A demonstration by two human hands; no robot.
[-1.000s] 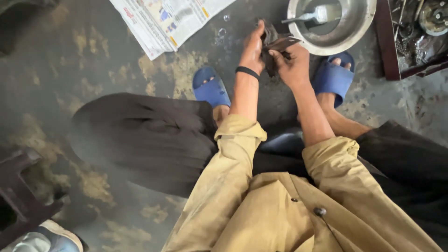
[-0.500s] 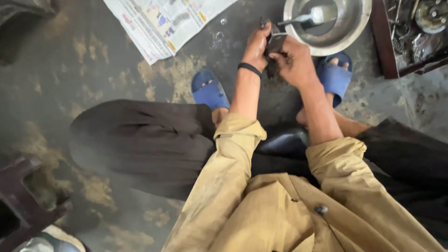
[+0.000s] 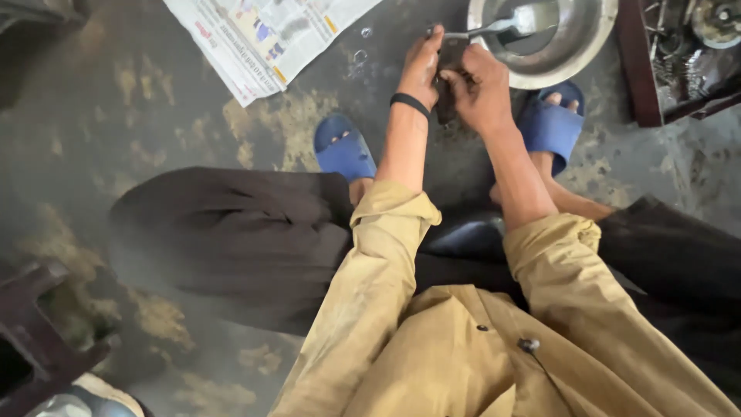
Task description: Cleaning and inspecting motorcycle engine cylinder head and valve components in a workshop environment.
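At the upper left of your frame a folded newspaper lies on the stained floor. At the top sits a steel bowl, a dark red tray of metal parts beside it at upper right.

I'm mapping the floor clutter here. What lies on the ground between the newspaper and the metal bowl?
In the head view, two small rings lie on the dark floor by the newspaper; nearer the metal bowl, both hands grip a dark part.
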